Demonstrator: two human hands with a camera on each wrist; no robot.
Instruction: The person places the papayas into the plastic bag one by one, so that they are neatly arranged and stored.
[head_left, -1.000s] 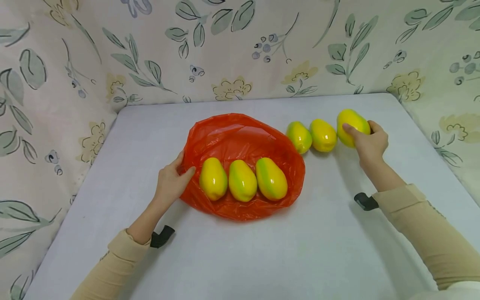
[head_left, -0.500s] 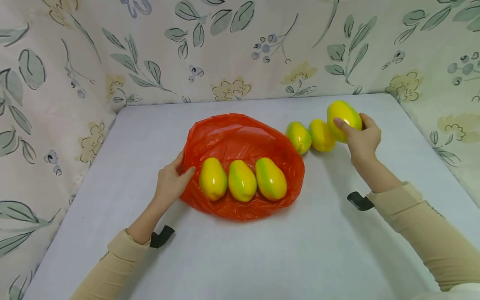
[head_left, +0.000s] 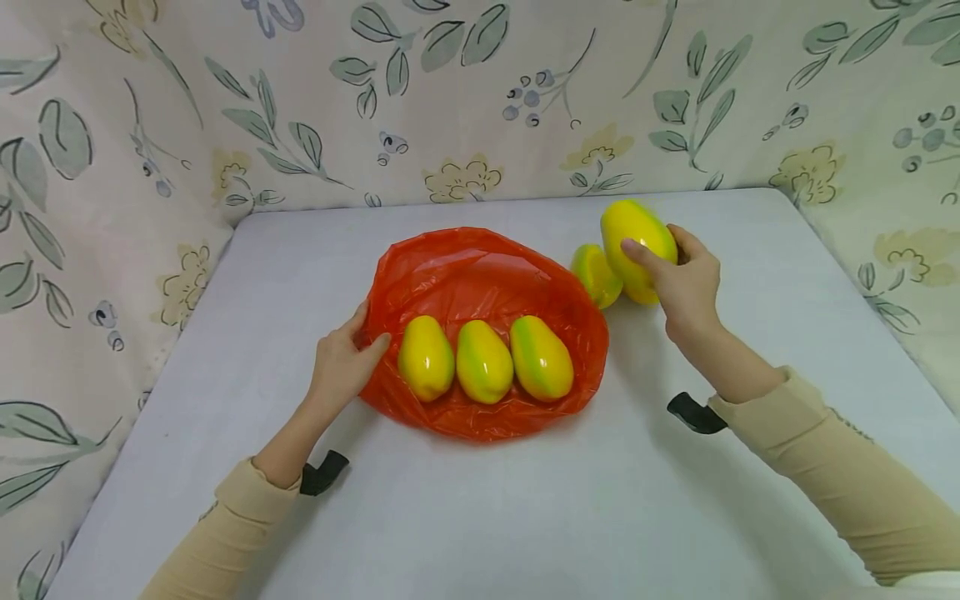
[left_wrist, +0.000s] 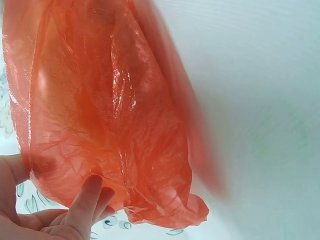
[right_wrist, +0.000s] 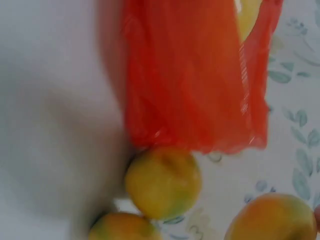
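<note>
In the head view a red plastic bag [head_left: 480, 283] lies with its mouth wide, and three glossy yellow-green papayas [head_left: 485, 362] rest in a row inside it. My left hand [head_left: 341, 362] pinches the bag's left rim; the left wrist view shows its fingers [left_wrist: 85, 205] against the thin plastic. Off the bag's right side, my right hand [head_left: 690, 283] grips another papaya [head_left: 633, 237] above the table. Behind that one, partly covered, are two more: a papaya [head_left: 595, 271] beside the bag and a papaya [head_left: 642, 293] to its right.
The white table [head_left: 480, 517] runs back to a cloth wall [head_left: 465, 100] printed with leaves and flowers, which also stands along both sides. A black strap end [head_left: 697, 414] juts from the right sleeve, another black strap end [head_left: 324, 473] from the left.
My right hand has lifted its papaya and carried it left, from the right end of the row to above the other loose ones. The left hand and bag stay put.
</note>
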